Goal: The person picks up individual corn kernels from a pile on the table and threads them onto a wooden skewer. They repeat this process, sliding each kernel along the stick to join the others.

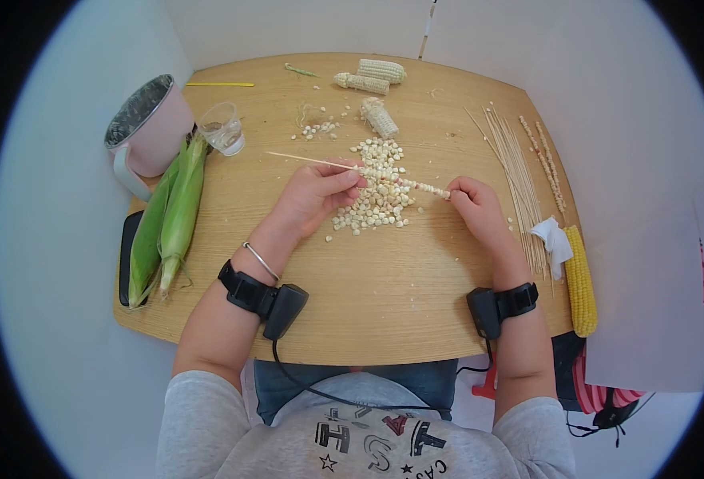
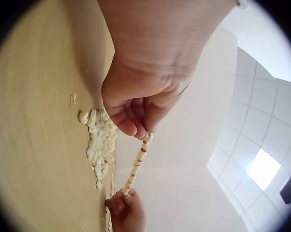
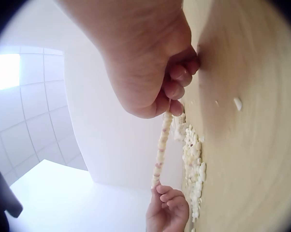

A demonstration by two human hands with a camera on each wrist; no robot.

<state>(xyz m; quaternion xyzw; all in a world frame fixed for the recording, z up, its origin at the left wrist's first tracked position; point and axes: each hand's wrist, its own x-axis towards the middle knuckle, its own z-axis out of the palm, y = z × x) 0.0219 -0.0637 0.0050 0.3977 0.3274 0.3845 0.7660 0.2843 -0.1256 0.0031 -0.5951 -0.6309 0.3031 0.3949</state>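
A thin wooden skewer (image 1: 304, 158) threaded with pale corn kernels (image 1: 422, 187) spans the space between both hands. The left hand (image 1: 317, 191) pinches it where the kernels begin, and its bare pointed end sticks out to the left. At the other end the right hand (image 1: 477, 209) grips the skewer with curled fingers. In the left wrist view the kernel row (image 2: 138, 162) shows a few reddish spots and runs from the fingertips down to the right hand. Loose kernels (image 1: 377, 209) lie heaped on the table below the skewer.
Partly stripped cobs (image 1: 380, 120) lie behind the heap. At left are green husked corn ears (image 1: 182, 211), a clear cup (image 1: 222, 132) and a pink pot (image 1: 156, 128). Bare skewers (image 1: 513, 180), two filled skewers (image 1: 545, 164), a white tissue (image 1: 554, 239) and a yellow cob (image 1: 579, 279) lie at right.
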